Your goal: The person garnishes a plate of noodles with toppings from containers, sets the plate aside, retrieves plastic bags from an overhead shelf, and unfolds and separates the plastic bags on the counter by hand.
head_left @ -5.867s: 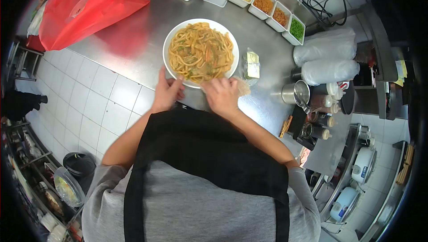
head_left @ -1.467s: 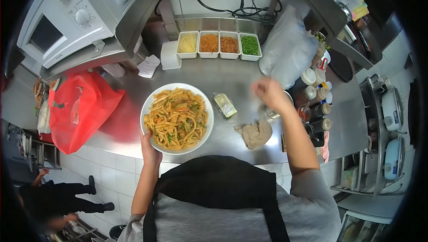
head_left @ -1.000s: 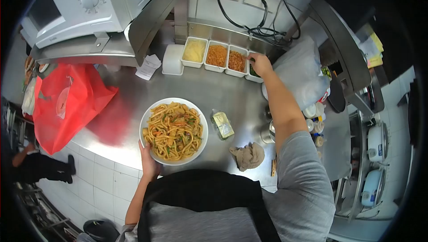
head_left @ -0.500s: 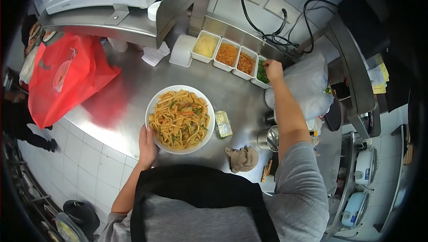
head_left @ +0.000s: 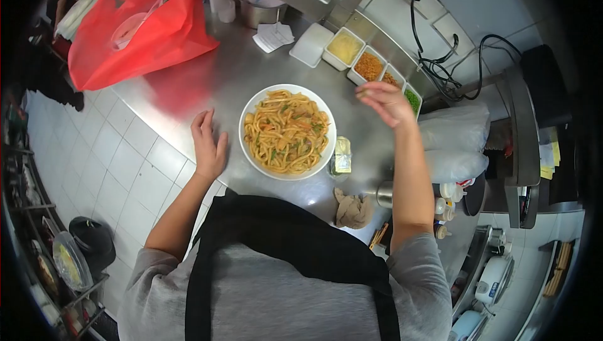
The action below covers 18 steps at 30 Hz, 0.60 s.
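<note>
1. On the steel counter (head_left: 242, 64), open room is being left behind the bowl (head_left: 333, 134) of noodles (head_left: 286, 130). The bowl is being supported near the front edge; a slide off could be caused by a forearm knock while it is being left unheld.
2. The left hand (head_left: 210, 146) is being spread open at that edge, apart from the bowl.
3. The right hand (head_left: 392, 105) is being held beside the tub of greens (head_left: 411, 99), fingertips pinched together; anything being gripped cannot be made out. Scatter could be caused by loosening.
4. Rightward room is being narrowed by the wrapped packet (head_left: 342, 156).
</note>
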{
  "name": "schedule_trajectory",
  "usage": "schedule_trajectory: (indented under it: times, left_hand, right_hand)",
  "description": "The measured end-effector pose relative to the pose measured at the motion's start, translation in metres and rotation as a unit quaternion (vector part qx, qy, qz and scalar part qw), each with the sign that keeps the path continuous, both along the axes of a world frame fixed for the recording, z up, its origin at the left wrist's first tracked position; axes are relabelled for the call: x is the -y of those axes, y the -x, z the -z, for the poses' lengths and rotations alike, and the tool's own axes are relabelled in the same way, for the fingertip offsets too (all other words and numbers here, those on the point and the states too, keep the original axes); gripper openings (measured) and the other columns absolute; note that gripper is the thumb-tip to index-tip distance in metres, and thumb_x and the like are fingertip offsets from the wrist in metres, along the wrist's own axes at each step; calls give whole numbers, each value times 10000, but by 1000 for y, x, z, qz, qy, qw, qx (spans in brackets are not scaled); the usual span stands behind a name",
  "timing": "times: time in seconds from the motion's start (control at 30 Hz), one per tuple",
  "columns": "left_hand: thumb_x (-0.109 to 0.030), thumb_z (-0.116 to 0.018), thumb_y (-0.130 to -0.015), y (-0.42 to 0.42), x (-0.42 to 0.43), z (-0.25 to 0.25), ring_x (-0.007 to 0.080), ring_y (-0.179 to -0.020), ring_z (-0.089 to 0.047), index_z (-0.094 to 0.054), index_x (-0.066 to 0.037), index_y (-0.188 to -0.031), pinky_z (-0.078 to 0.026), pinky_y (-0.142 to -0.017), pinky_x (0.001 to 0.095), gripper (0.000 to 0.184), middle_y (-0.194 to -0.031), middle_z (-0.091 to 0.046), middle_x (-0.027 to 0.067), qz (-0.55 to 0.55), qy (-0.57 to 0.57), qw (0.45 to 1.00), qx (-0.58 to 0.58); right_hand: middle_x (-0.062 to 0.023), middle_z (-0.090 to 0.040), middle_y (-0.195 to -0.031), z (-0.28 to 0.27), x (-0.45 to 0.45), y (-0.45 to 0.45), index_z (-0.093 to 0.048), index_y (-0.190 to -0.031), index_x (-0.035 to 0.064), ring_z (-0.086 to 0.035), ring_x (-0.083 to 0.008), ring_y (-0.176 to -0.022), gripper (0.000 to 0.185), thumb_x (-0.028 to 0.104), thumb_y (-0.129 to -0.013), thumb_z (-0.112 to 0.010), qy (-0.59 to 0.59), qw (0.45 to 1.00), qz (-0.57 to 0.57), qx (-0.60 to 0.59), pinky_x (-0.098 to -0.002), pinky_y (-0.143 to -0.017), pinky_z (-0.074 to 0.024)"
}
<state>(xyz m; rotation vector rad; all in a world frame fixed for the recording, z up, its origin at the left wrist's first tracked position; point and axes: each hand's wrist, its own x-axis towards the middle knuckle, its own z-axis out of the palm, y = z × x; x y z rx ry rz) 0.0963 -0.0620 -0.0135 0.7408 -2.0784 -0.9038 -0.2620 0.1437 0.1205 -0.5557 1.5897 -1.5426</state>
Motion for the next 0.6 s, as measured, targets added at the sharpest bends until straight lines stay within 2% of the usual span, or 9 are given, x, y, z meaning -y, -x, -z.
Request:
schedule_trajectory:
  times: [0.1,0.2,0.3,0.4,0.5,0.6]
  left_hand:
    - [-124,-546,-833,-2,1,1,351,-1208,-340,-344,-60,-1338,-388,-960,404,548,-1308,-287,205,2,0,1000,9]
    - [-114,-524,-837,-3,-1,-1,335,-1213,-341,-356,-74,-1337,-392,-961,409,529,-1314,-286,188,-3,-9,1000,2]
    - [-106,-514,-837,-5,0,-1,327,-1212,-345,-359,-77,-1337,-398,-957,410,524,-1318,-284,182,-6,-12,1000,-4]
    - [-104,-516,-837,-6,-1,-1,326,-1209,-348,-356,-71,-1338,-405,-946,405,526,-1318,-284,182,-6,-10,1000,-13]
    - [-104,-521,-838,-6,0,-1,323,-1209,-349,-348,-64,-1341,-412,-939,400,534,-1317,-283,182,-9,-3,1000,-13]
    - [-99,-528,-833,-4,-1,-1,319,-1212,-349,-340,-60,-1346,-413,-942,400,548,-1319,-280,181,-9,-3,1000,-11]
  right_hand:
    - [-120,-665,-877,5,50,-68,-642,-967,-30,-641,-186,-817,205,13,-768,-621,-101,975,-168,-101,-312,-753,-521]
    - [-99,-668,-880,1,78,-116,-650,-989,-7,-634,-172,-765,219,-25,-791,-557,-183,885,-267,-336,-270,-695,-511]
    - [-109,-664,-850,-1,83,-135,-658,-945,28,-625,-171,-725,227,-41,-751,-562,-160,859,-216,-436,-273,-643,-493]
    - [-131,-647,-870,-31,84,-152,-654,-870,38,-623,-204,-713,190,-36,-709,-587,-177,817,-159,-526,-302,-626,-483]
    - [-136,-641,-901,-35,81,-156,-650,-837,53,-626,-231,-704,168,-21,-694,-601,-120,791,-127,-587,-317,-617,-487]
    - [-129,-629,-941,-17,80,-156,-645,-806,53,-612,-252,-814,137,0,-684,-617,-154,789,-174,-568,-343,-695,-485]
